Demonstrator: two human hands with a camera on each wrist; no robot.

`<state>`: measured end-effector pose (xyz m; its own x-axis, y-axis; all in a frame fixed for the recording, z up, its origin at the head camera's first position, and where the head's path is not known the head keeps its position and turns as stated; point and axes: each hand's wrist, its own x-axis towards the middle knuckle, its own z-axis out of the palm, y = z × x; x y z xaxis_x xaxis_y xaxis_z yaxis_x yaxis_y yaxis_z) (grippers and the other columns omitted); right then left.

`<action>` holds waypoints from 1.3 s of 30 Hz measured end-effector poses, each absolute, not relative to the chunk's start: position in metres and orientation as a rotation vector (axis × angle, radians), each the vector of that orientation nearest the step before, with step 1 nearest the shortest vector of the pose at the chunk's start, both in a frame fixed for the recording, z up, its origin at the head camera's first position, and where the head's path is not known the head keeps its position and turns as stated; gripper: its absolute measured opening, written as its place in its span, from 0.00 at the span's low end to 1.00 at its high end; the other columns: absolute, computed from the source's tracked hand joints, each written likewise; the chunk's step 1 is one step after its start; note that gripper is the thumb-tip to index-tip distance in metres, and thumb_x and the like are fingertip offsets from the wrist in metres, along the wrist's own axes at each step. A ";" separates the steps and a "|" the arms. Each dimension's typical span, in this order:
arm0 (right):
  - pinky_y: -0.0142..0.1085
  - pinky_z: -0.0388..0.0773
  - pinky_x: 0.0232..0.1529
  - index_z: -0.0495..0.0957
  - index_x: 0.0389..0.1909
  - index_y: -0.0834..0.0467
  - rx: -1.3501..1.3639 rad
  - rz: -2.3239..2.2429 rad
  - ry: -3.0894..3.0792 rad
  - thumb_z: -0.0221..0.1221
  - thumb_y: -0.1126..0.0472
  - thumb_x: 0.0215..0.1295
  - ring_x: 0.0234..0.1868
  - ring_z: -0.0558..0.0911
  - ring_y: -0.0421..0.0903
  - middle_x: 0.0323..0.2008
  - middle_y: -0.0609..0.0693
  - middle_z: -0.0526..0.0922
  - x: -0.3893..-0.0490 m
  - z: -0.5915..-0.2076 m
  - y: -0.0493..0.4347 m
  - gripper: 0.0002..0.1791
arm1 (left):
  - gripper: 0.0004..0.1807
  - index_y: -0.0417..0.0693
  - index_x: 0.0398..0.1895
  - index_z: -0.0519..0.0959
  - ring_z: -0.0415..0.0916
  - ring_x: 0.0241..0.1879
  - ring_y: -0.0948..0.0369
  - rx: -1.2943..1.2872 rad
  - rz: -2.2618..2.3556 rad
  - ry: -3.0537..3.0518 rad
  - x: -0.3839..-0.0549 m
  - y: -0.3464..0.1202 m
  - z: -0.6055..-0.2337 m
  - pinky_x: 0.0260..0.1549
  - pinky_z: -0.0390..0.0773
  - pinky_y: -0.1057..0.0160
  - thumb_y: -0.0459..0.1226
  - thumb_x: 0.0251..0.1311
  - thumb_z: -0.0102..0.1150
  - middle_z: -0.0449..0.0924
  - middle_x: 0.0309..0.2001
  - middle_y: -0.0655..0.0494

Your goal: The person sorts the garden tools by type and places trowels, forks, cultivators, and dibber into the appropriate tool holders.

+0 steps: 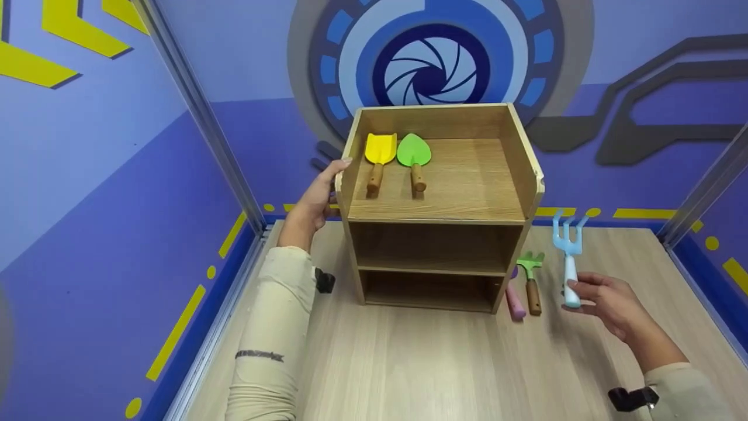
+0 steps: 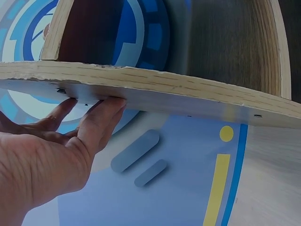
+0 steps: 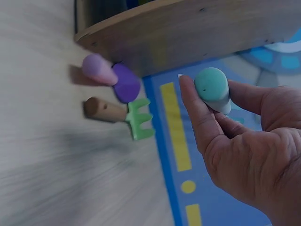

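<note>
My right hand [image 1: 610, 301] pinches the pale blue handle of a toy garden fork [image 1: 567, 242], its three curved tines pointing up. From the right wrist view, the rounded turquoise handle end [image 3: 211, 84] shows between thumb and fingers, while the tines are hidden. My left hand [image 1: 315, 196] rests against the outer left side of a wooden shelf unit [image 1: 432, 213], one digit at the top edge. The left wrist view has its fingers [image 2: 106, 115] extended against the side panel. A yellow shovel [image 1: 381, 150] and a green trowel [image 1: 414, 152], both brown-handled, lie on the shelf's top.
Right of the shelf on the table [image 1: 421, 362] lie a green rake [image 1: 533, 286] with a brown handle and a pink-handled tool [image 1: 514, 301] with a purple head. Two shelf compartments face me. Blue printed walls [image 1: 251, 52] enclose the back and sides.
</note>
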<state>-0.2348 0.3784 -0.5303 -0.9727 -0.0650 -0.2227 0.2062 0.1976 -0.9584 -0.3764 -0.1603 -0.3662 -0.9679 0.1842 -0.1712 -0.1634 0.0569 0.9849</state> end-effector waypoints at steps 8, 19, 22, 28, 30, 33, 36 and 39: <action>0.36 0.89 0.50 0.58 0.75 0.76 0.072 -1.992 2.216 0.59 0.57 0.81 0.48 0.86 0.34 0.48 0.40 0.82 -0.229 -0.491 0.367 0.36 | 0.42 0.53 0.73 0.74 0.80 0.61 0.52 0.028 2.003 2.095 -0.377 -0.160 -0.367 0.55 0.82 0.51 0.68 0.64 0.52 0.78 0.67 0.49; 0.37 0.90 0.41 0.86 0.51 0.50 -0.149 -2.321 2.053 0.56 0.70 0.79 0.43 0.90 0.40 0.44 0.45 0.88 -0.220 -0.438 0.359 0.15 | 0.41 0.60 0.77 0.71 0.77 0.65 0.51 0.012 2.009 2.089 -0.376 -0.159 -0.366 0.55 0.81 0.52 0.67 0.65 0.53 0.75 0.71 0.51; 0.38 0.90 0.40 0.86 0.52 0.50 -0.197 -2.322 2.072 0.56 0.71 0.79 0.42 0.90 0.41 0.44 0.46 0.87 -0.221 -0.427 0.355 0.15 | 0.41 0.61 0.77 0.71 0.76 0.64 0.51 0.013 2.010 2.098 -0.376 -0.159 -0.366 0.55 0.80 0.52 0.67 0.65 0.52 0.74 0.71 0.51; 0.38 0.90 0.40 0.85 0.54 0.51 -0.259 -2.327 2.101 0.56 0.71 0.78 0.43 0.91 0.42 0.46 0.46 0.86 -0.223 -0.409 0.347 0.16 | 0.44 0.58 0.76 0.71 0.79 0.64 0.50 0.002 2.011 2.093 -0.376 -0.158 -0.366 0.55 0.83 0.52 0.69 0.62 0.54 0.76 0.69 0.49; 0.38 0.90 0.40 0.85 0.54 0.51 -0.260 -2.330 2.103 0.56 0.71 0.78 0.43 0.92 0.41 0.46 0.46 0.86 -0.223 -0.403 0.344 0.15 | 0.45 0.58 0.77 0.70 0.80 0.64 0.51 0.000 2.007 2.098 -0.376 -0.158 -0.366 0.55 0.84 0.52 0.69 0.62 0.54 0.76 0.69 0.49; 0.38 0.90 0.39 0.85 0.53 0.52 -0.266 -2.344 2.089 0.57 0.71 0.78 0.43 0.91 0.42 0.46 0.46 0.86 -0.223 -0.395 0.339 0.15 | 0.44 0.60 0.78 0.69 0.79 0.66 0.51 0.002 2.003 2.108 -0.377 -0.158 -0.366 0.55 0.83 0.53 0.69 0.62 0.53 0.75 0.71 0.49; 0.39 0.90 0.39 0.86 0.53 0.53 -0.287 -2.364 2.066 0.57 0.72 0.77 0.42 0.92 0.43 0.46 0.47 0.86 -0.225 -0.388 0.333 0.15 | 0.42 0.63 0.79 0.69 0.77 0.67 0.52 0.010 2.001 2.112 -0.377 -0.159 -0.367 0.55 0.83 0.53 0.69 0.64 0.52 0.75 0.72 0.51; 0.40 0.90 0.38 0.86 0.54 0.55 -0.316 -2.375 2.052 0.56 0.72 0.78 0.42 0.92 0.43 0.45 0.49 0.86 -0.227 -0.381 0.328 0.15 | 0.41 0.66 0.79 0.69 0.76 0.68 0.52 0.015 1.999 2.112 -0.378 -0.159 -0.369 0.56 0.82 0.54 0.68 0.65 0.52 0.74 0.73 0.52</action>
<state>-0.2266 0.3285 -0.3813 -0.9799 -0.1202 0.1595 -0.1403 -0.1539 -0.9781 -0.3779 -0.1592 -0.3685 -0.9727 0.1665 -0.1615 -0.1521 0.0679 0.9860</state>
